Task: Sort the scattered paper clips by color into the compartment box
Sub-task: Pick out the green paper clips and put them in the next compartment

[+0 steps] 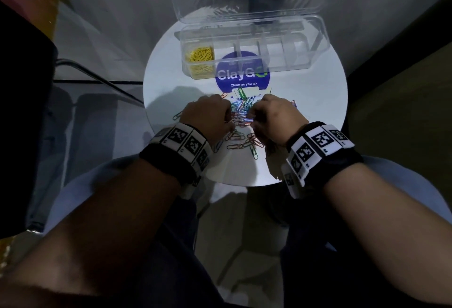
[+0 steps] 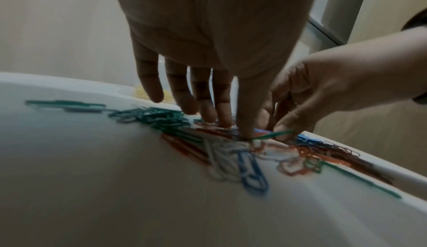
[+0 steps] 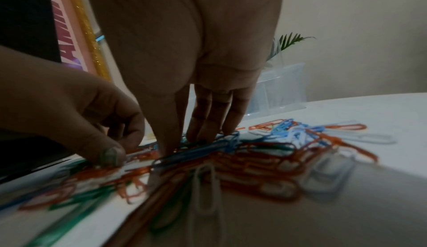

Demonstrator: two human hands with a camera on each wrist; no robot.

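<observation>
The mixed paper clips lay heaped between and under both hands on the round white table. The left hand pressed straight fingers down onto the heap; the right hand pinched a green clip at the left thumb's tip. Beyond the hands stood the clear compartment box, lid open, yellow clips in its leftmost compartment, partly covering a blue sticker, a plant behind it
</observation>
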